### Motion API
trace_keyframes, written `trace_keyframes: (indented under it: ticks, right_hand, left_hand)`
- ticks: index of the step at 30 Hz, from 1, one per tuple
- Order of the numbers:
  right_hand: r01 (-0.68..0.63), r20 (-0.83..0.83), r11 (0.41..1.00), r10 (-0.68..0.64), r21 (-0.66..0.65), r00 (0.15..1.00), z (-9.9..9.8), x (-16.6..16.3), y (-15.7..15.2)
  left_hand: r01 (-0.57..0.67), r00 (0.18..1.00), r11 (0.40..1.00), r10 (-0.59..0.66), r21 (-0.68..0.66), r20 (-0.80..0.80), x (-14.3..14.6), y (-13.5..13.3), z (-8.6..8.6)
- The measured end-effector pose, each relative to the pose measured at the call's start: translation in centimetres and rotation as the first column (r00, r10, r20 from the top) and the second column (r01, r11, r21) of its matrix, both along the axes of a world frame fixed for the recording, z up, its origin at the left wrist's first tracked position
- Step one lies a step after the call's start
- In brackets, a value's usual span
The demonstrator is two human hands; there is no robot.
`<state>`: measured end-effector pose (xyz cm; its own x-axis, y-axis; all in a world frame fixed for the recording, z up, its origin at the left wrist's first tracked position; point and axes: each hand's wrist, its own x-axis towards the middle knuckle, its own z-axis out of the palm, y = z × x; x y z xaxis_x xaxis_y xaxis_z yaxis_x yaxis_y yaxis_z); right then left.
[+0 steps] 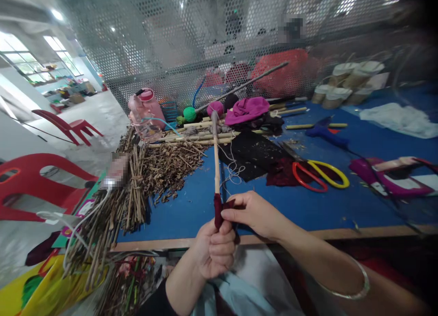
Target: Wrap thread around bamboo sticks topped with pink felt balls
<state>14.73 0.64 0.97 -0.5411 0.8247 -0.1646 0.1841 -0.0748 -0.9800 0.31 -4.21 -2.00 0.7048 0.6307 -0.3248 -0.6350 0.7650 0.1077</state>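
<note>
Two bare hands work on a thin bamboo stick (216, 160) above a blue surface (191, 206). The left hand (214, 252) has its grip clamped in a fist around the stick's lower end, and the stick points away over the surface. The right hand (255, 213) pinches a dark red cloth strip (218, 211) — wound around the stick just above the fist. Red-and-yellow scissors (320, 174) lie to the right; dry twigs (137, 192) are heaped to the left.
</note>
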Motion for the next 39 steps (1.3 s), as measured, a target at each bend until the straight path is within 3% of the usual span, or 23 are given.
trace_keyframes:
  ticks: [3,5,7,9,12,17,20,23,26,31,36,37,39]
  right_hand:
    - [0.077,0.053,0.994,-0.081,0.08,0.995,0.5,-0.3,-0.2]
    - [0.106,0.096,0.985,-0.119,0.133,0.988,1.0,-0.3,-0.2]
    - [0.105,0.123,0.983,-0.124,0.149,0.985,1.4,-0.2,-0.3]
    - [0.094,0.111,0.989,-0.107,0.118,0.988,1.5,-0.2,-0.4]
    - [0.06,0.084,0.997,-0.065,0.057,0.994,1.3,-0.3,-0.5]
    - [0.108,0.105,0.976,-0.13,0.188,0.986,0.4,-0.4,-0.5]
    - [0.113,0.014,0.993,-0.113,-0.014,0.993,-0.4,-0.5,-0.4]
    - [0.093,-0.085,0.961,-0.119,-0.261,0.989,-1.1,-0.8,-0.1]
    - [0.137,-0.103,0.93,-0.182,-0.34,0.978,-1.0,-1.0,0.2]
    - [0.214,-0.005,0.948,-0.222,-0.234,0.975,-0.2,-1.1,0.4]
    - [0.263,0.132,0.965,-0.26,-0.005,0.956,-0.4,-0.4,-0.1]
    - [0.259,0.14,0.966,-0.255,-0.01,0.957,-0.6,-0.2,-0.2]
    - [0.243,0.126,0.967,-0.233,-0.071,0.964,-1.0,0.4,-0.4]
  left_hand:
    - [0.038,0.993,0.998,-0.043,-0.05,-0.11,-0.1,-0.1,0.7]
    - [0.012,0.956,0.998,-0.031,-0.065,-0.293,0.1,-0.3,1.2]
    - [-0.092,0.862,0.995,0.091,0.023,-0.499,0.4,-0.7,1.7]
    - [-0.187,0.758,0.968,0.252,0.169,-0.602,0.7,-1.1,2.0]
    - [-0.172,0.712,0.935,0.335,0.309,-0.617,0.5,-1.4,2.4]
    - [-0.016,0.672,0.931,0.28,0.365,-0.685,-0.3,-0.9,2.4]
    - [-0.02,0.661,0.933,0.283,0.36,-0.695,-0.4,-0.7,1.9]
    - [-0.033,0.671,0.935,0.281,0.352,-0.686,-0.3,-0.5,1.6]
    - [-0.006,0.674,0.938,0.259,0.346,-0.691,-0.1,-0.3,1.8]
    - [0.079,0.569,0.916,0.281,0.392,-0.773,0.7,0.1,1.8]
    - [0.245,0.329,0.81,0.447,0.532,-0.832,1.3,-0.5,0.7]
    - [0.279,0.313,0.784,0.472,0.555,-0.824,1.4,-0.7,0.6]
    - [0.285,0.379,0.783,0.439,0.554,-0.815,1.5,-0.8,0.6]
